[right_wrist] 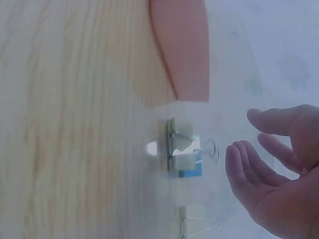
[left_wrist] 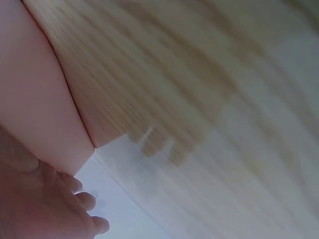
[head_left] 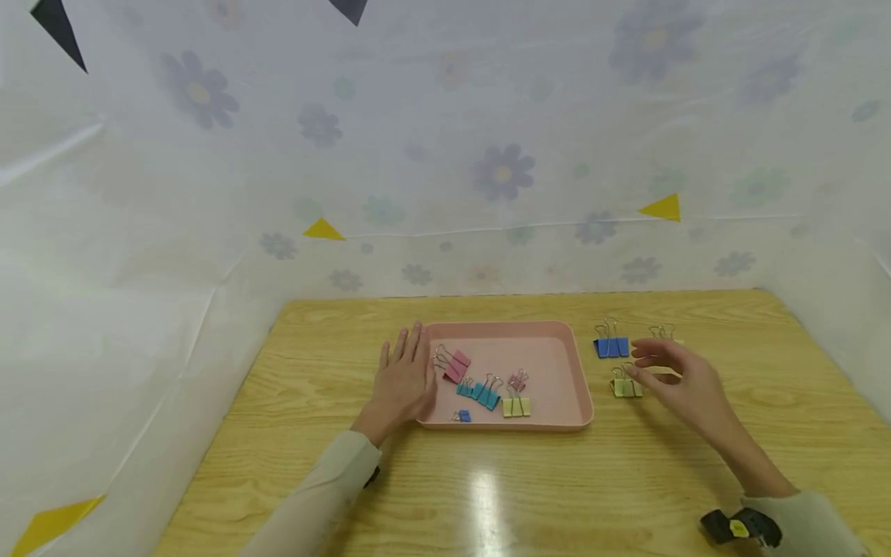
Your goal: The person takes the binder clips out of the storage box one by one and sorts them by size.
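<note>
My left hand (head_left: 402,381) rests with straight fingers along the left side of a pink tray (head_left: 583,387). In the left wrist view its fingertips show beside the tray's outer wall (left_wrist: 35,84). My right hand (head_left: 689,391) hovers just right of a yellow binder clip (head_left: 628,388), fingers slightly bent and parted. A gap separates that hand from the clip (right_wrist: 183,149) in the right wrist view. Beyond stands a blue binder clip (head_left: 612,347). Another clip (head_left: 661,331) is partly hidden behind the right hand.
Inside the tray lie a pink clip (head_left: 455,366), a teal clip (head_left: 486,395), a smaller teal clip (head_left: 465,389), a yellow clip (head_left: 517,408), a small reddish clip (head_left: 517,381) and a small blue clip (head_left: 463,416). A flowered curtain (head_left: 418,255) borders the wooden table (head_left: 334,325).
</note>
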Demonstrator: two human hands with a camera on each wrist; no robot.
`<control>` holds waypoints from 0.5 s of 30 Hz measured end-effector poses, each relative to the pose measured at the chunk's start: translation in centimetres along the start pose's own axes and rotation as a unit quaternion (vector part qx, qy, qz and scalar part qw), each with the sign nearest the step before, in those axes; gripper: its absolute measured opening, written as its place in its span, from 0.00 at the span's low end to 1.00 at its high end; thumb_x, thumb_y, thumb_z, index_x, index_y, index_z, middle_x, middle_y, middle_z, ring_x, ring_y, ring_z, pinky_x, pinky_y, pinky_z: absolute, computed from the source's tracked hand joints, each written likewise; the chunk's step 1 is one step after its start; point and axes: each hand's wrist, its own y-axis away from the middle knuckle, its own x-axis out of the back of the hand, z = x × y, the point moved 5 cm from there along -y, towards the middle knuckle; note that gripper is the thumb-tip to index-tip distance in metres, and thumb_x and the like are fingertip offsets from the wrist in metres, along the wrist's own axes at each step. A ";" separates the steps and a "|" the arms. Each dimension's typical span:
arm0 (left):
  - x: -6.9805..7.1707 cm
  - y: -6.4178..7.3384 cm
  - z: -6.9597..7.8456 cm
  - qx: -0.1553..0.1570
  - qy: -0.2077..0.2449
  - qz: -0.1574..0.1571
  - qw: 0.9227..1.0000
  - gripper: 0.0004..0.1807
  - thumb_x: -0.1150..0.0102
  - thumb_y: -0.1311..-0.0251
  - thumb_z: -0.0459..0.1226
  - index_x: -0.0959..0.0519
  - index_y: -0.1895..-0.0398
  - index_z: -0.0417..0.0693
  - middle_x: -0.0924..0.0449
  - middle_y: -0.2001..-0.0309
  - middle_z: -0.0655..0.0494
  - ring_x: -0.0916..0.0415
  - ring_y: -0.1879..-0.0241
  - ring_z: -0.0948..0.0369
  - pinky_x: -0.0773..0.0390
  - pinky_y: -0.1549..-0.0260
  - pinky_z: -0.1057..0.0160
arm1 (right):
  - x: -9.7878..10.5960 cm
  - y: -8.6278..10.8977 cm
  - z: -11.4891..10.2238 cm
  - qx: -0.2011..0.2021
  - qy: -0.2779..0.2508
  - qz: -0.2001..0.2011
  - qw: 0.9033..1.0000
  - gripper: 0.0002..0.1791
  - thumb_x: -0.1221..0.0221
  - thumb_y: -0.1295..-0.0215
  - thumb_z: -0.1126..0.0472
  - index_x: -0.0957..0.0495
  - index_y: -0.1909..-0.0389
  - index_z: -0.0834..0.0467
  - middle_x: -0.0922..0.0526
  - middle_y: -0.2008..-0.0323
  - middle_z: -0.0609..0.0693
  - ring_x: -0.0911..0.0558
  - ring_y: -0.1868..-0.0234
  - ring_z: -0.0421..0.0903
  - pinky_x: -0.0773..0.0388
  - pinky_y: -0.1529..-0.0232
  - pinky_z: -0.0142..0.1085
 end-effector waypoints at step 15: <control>0.2 0.2 0.3 0.005 -0.014 -0.002 1.000 0.33 0.68 0.19 0.45 0.53 0.17 0.39 0.59 0.17 0.46 0.59 0.19 0.45 0.56 0.24 0.39 | -5.2 -0.5 -4.9 0.054 -0.111 -0.065 0.990 0.21 0.34 0.34 0.71 0.22 0.41 0.60 0.17 0.51 0.62 0.16 0.52 0.44 0.17 0.55 0.29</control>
